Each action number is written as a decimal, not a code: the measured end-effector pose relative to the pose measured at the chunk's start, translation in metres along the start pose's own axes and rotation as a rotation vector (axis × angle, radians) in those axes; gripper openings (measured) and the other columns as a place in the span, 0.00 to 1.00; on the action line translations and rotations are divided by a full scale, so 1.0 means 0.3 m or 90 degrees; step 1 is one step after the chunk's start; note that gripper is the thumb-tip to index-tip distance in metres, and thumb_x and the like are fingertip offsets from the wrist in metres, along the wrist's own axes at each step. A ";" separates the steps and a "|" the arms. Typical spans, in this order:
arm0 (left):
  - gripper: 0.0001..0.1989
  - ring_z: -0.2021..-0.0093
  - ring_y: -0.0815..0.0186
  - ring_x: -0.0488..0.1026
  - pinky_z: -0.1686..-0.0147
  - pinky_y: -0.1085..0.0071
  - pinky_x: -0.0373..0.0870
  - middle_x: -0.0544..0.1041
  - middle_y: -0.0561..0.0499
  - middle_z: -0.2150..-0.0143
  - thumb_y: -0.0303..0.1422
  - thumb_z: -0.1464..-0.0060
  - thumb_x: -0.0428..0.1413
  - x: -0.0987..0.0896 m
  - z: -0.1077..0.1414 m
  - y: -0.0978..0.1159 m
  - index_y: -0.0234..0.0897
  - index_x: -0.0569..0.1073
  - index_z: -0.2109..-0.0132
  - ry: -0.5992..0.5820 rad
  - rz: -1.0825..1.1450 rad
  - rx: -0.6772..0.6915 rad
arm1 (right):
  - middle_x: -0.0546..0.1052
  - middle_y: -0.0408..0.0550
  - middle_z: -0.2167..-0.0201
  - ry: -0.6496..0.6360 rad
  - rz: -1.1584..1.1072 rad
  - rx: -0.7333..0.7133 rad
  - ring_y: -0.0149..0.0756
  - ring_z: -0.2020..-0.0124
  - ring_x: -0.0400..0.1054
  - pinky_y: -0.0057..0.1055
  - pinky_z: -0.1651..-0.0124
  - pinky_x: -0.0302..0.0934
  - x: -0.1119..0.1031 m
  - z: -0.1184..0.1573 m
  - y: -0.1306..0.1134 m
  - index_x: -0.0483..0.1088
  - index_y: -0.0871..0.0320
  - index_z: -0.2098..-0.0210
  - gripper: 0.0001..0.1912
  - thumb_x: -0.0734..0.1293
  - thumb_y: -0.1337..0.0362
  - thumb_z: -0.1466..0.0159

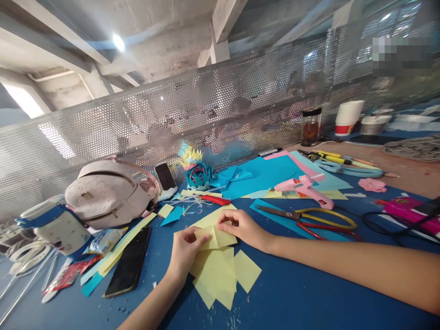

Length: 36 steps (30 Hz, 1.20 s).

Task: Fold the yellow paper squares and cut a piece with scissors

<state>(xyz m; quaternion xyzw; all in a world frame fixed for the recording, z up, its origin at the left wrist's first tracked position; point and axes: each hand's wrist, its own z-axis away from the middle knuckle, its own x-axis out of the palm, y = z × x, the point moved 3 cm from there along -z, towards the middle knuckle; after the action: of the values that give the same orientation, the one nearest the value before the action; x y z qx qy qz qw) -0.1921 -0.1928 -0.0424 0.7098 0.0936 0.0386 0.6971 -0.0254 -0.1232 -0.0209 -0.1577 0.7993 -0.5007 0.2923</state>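
Note:
My left hand (187,250) pinches the left side of a small pale yellow paper piece (217,238), which has a crease down its middle. At the top of that same piece, the thumb and fingers of my right hand (240,227) are closed on the paper. Directly below both hands lies a loose pile of yellow paper squares (216,275), with one square (247,270) off to its right. A larger yellow sheet (209,217) lies partly hidden behind my hands. Scissors (305,217) with red and yellow handles rest beyond my right forearm.
A black phone (129,261), a snack packet (106,240) and a pale backpack (106,192) lie on the left. Behind are a red cutter (216,200), a folded-paper figure (195,169) and blue sheets (264,174). A pink glue gun (305,189) sits at right, before a perforated metal screen (213,105).

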 end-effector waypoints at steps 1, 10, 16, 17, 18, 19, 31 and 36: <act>0.12 0.76 0.68 0.70 0.76 0.76 0.65 0.76 0.50 0.75 0.37 0.58 0.63 -0.003 0.000 -0.003 0.32 0.76 0.70 -0.001 0.007 -0.011 | 0.70 0.42 0.75 0.003 0.001 0.006 0.29 0.75 0.59 0.24 0.74 0.50 -0.001 -0.001 0.003 0.70 0.60 0.71 0.11 0.66 0.58 0.42; 0.15 0.81 0.71 0.66 0.81 0.78 0.60 0.73 0.52 0.81 0.40 0.60 0.64 -0.005 0.003 0.004 0.31 0.73 0.74 0.027 0.024 -0.025 | 0.61 0.38 0.82 0.002 -0.048 0.047 0.26 0.78 0.53 0.24 0.76 0.46 0.001 -0.015 0.030 0.66 0.62 0.77 0.17 0.70 0.54 0.46; 0.15 0.83 0.73 0.64 0.82 0.79 0.59 0.71 0.54 0.82 0.39 0.61 0.65 -0.002 0.006 0.012 0.31 0.73 0.75 0.034 0.049 -0.032 | 0.62 0.38 0.81 0.004 -0.066 0.048 0.27 0.78 0.54 0.24 0.76 0.47 0.001 -0.018 0.028 0.65 0.62 0.77 0.17 0.70 0.53 0.47; 0.15 0.82 0.73 0.65 0.82 0.79 0.60 0.72 0.53 0.82 0.39 0.61 0.65 -0.003 0.006 0.011 0.31 0.73 0.75 0.031 0.055 -0.034 | 0.62 0.38 0.81 0.007 -0.066 0.047 0.27 0.78 0.54 0.24 0.76 0.47 -0.001 -0.017 0.027 0.66 0.62 0.77 0.18 0.70 0.53 0.47; 0.15 0.82 0.73 0.65 0.82 0.79 0.60 0.72 0.53 0.81 0.40 0.61 0.65 -0.003 0.006 0.009 0.31 0.73 0.74 0.028 0.057 -0.035 | 0.62 0.38 0.81 0.008 -0.067 0.045 0.27 0.78 0.54 0.24 0.76 0.47 -0.002 -0.016 0.026 0.66 0.62 0.77 0.17 0.70 0.53 0.47; 0.15 0.82 0.73 0.65 0.82 0.79 0.60 0.73 0.53 0.81 0.39 0.61 0.65 -0.004 0.005 0.008 0.31 0.73 0.74 0.026 0.057 -0.034 | 0.62 0.38 0.81 0.008 -0.068 0.045 0.27 0.78 0.55 0.24 0.76 0.47 -0.003 -0.015 0.024 0.66 0.62 0.77 0.17 0.70 0.53 0.47; 0.16 0.76 0.67 0.72 0.75 0.76 0.68 0.78 0.50 0.74 0.39 0.62 0.66 0.002 0.010 0.031 0.31 0.76 0.67 -0.012 0.069 -0.024 | 0.71 0.43 0.77 -0.028 -0.198 0.083 0.32 0.76 0.66 0.27 0.75 0.62 0.010 -0.011 0.039 0.67 0.61 0.72 0.18 0.70 0.51 0.48; 0.15 0.79 0.68 0.71 0.77 0.74 0.69 0.77 0.49 0.78 0.40 0.60 0.65 -0.001 0.007 0.023 0.30 0.76 0.71 0.006 0.084 -0.029 | 0.75 0.46 0.74 -0.068 -0.204 0.073 0.31 0.78 0.67 0.26 0.77 0.61 0.013 -0.009 0.033 0.68 0.62 0.67 0.18 0.70 0.52 0.46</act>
<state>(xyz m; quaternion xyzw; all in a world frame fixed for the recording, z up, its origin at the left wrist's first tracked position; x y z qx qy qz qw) -0.1914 -0.1951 -0.0354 0.6980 0.0488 0.0898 0.7088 -0.0296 -0.1189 -0.0302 -0.2928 0.7176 -0.5764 0.2592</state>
